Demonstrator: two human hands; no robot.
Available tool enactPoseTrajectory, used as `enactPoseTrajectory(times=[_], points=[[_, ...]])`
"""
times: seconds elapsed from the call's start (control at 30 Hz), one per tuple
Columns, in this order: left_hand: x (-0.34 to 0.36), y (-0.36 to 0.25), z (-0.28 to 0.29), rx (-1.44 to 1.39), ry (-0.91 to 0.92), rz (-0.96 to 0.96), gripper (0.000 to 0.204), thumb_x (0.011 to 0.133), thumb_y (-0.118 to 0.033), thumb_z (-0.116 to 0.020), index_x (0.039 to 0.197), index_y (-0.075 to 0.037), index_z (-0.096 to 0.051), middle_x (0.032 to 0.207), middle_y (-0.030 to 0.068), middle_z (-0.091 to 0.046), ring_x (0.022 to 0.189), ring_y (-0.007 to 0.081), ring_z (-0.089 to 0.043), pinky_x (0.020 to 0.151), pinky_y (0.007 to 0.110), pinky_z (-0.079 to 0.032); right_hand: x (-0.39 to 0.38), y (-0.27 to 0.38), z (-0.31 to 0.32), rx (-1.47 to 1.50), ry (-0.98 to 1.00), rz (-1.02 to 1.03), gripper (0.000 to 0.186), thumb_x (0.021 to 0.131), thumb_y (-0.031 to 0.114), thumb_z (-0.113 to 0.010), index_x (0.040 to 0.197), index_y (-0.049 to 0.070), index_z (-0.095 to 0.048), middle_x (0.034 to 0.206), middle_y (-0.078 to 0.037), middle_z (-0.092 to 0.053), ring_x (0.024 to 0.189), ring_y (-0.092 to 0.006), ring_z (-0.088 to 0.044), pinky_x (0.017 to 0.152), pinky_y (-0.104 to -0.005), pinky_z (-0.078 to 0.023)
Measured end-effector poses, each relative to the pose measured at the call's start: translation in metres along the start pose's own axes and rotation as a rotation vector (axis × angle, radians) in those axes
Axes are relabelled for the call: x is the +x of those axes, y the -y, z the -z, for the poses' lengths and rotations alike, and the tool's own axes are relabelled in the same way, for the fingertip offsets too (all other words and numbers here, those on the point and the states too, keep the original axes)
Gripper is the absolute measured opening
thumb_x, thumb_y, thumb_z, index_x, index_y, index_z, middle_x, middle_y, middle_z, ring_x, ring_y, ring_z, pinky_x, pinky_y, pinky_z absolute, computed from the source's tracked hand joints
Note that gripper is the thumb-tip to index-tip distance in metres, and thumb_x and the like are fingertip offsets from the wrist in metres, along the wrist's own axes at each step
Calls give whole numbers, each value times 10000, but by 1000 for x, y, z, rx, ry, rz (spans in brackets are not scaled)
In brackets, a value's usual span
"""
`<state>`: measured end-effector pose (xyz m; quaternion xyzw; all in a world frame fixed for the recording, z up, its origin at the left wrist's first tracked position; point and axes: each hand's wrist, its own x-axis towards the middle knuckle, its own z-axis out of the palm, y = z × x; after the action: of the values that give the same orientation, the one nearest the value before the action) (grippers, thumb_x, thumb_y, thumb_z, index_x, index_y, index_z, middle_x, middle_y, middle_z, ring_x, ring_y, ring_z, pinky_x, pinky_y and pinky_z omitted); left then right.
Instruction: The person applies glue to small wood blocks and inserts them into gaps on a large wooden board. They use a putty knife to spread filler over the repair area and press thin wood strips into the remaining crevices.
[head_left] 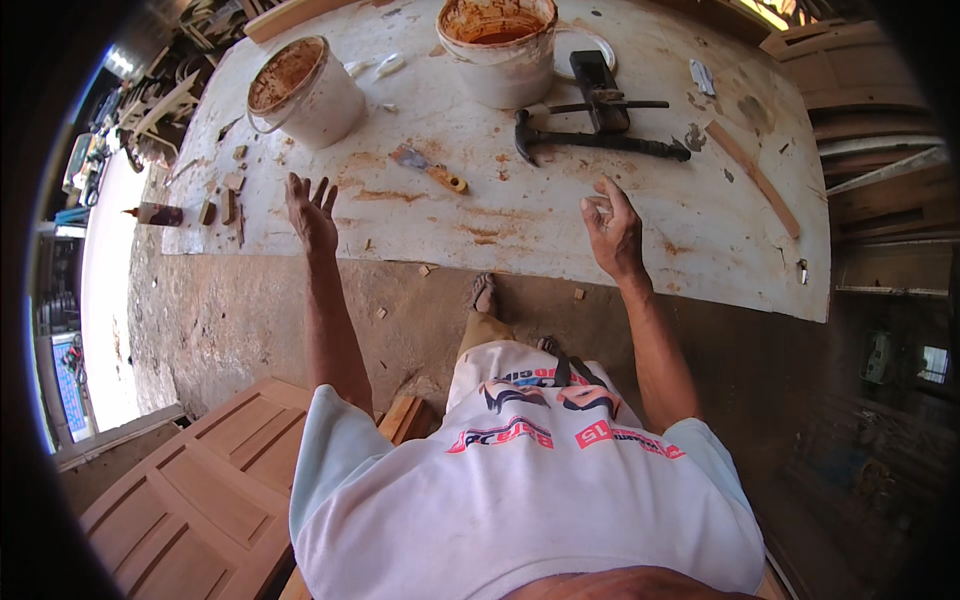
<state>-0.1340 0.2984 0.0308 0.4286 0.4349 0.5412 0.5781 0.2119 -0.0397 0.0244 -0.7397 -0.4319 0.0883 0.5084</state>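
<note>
Above the near edge of the white, stained worktable (540, 225), my left hand (313, 212) is raised with its fingers spread and nothing in it. My right hand (615, 230) is loosely curled at the table's near side, thumb and forefinger apart, with no object visible in it. Between the hands and farther in lies a putty knife (430, 168) with a yellow handle and a smeared blade. Beyond my right hand is a claw hammer (610, 143) with a black handle, touching or close to a dark block-shaped tool (600, 92) with a crossing rod.
Two white buckets stained reddish-brown, one at left (325, 105) and one at centre (505, 70), stand farther back. A wood strip (755, 180) lies at right. Small offcuts (228, 205) and a dark bottle (158, 214) sit at left. A panelled wooden door (215, 490) lies lower left.
</note>
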Motion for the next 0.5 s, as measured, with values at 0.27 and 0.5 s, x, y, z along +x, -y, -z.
enactPoseTrajectory(times=[0.27,0.5], points=[[116,-5,-33,54,124,-62,986,989,-730,-445,1661,-253,97,1700,256,109,1437,549,-384,1104,620,-482,79,-16,-71,-84,-225,-272,864,834,255,-888,1497,-35,-416,1302,-209,-514,1100,-251,-635,859,-370,-591],[143,7,-91,82,166,-14,931,1013,-685,-447,1654,-173,-8,1706,193,33,1554,457,-142,1113,579,-513,92,-27,-104,-150,-401,-346,919,766,206,-935,1472,6,-380,1221,-181,-412,1023,-257,-514,859,-402,-514]])
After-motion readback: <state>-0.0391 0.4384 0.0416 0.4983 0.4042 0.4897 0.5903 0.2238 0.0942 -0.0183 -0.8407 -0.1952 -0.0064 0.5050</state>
